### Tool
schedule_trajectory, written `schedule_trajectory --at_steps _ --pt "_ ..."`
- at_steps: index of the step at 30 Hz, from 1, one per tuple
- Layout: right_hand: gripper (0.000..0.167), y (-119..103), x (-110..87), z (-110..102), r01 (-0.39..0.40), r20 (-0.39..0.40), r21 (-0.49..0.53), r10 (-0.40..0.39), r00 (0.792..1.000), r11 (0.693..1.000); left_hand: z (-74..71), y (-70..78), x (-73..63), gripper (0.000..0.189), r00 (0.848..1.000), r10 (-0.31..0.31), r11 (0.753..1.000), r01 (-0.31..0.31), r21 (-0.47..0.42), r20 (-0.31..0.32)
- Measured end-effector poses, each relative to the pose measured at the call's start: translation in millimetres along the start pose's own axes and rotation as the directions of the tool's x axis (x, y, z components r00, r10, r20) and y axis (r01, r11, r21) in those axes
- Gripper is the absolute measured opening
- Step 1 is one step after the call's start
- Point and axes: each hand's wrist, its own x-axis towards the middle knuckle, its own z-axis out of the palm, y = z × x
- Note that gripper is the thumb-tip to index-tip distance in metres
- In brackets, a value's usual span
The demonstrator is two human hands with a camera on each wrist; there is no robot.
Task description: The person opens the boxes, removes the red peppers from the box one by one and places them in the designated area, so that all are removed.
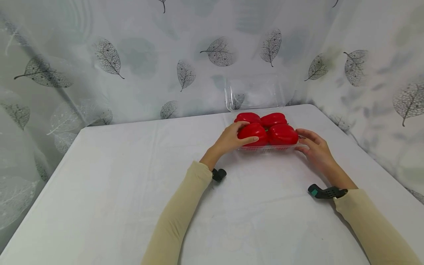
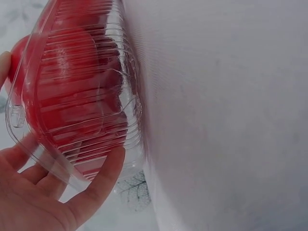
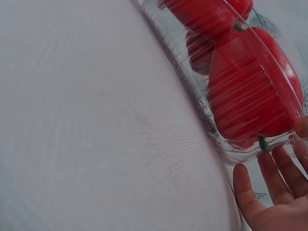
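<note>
A clear plastic clamshell container (image 1: 269, 148) with a ribbed wall stands at the far right of the table. Several red bell peppers (image 1: 283, 134) fill it in two rows, and a green stem shows in the right wrist view. Its transparent lid (image 1: 256, 94) stands raised at the back. My left hand (image 1: 230, 139) grips the container's left end, with the thumb over the front left pepper (image 2: 62, 57) and a lower finger against the ribbed side. At the right end, my right hand (image 1: 315, 150) holds spread fingers (image 3: 274, 178) up to the wall, fingertips at the plastic.
A white cloth covers the table (image 1: 139, 184), whose far edge runs close behind the container. Leaf-printed curtains (image 1: 139, 62) hang behind and along both sides. Each wrist wears a dark camera mount (image 1: 326, 192).
</note>
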Motion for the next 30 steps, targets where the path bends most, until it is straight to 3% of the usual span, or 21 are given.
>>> schedule_trajectory --at_steps 21,30 --pt "0.028 0.7 1.6 -0.2 0.007 0.027 0.008 -0.008 1.0 1.0 -2.8 -2.5 1.3 0.065 1.0 0.022 1.0 -0.022 -0.018 0.003" --pt "0.029 -0.3 0.1 -0.3 -0.012 0.01 -0.009 0.012 1.0 1.0 -4.3 -1.3 0.8 0.066 1.0 0.001 0.997 -0.001 -0.078 0.002"
